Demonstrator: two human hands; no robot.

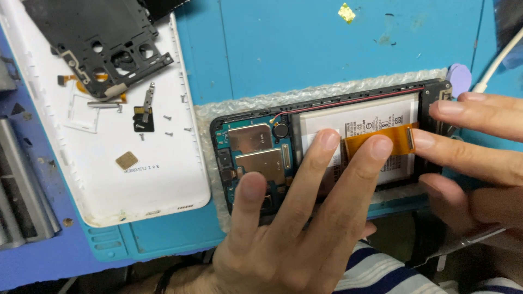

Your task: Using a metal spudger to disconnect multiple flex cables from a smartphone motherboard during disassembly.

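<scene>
An opened phone [256, 144] lies on bubble wrap, its circuit board with metal shields at the left and a white battery [365, 122] at the right. An orange flex cable [376, 136] crosses the battery. My left hand [294, 218] rests flat on the phone, with its fingertips pressing on the board, the battery and the flex cable. My right hand [474, 147] comes in from the right, fingertips touching the phone's right end and the end of the flex cable.
A white phone back cover [158, 179] lies at the left, carrying a black inner frame [103, 43], small screws and tiny parts. A blue work mat [305, 49] lies underneath. A purple pick [460, 76] and a white cable [498, 60] sit at the upper right.
</scene>
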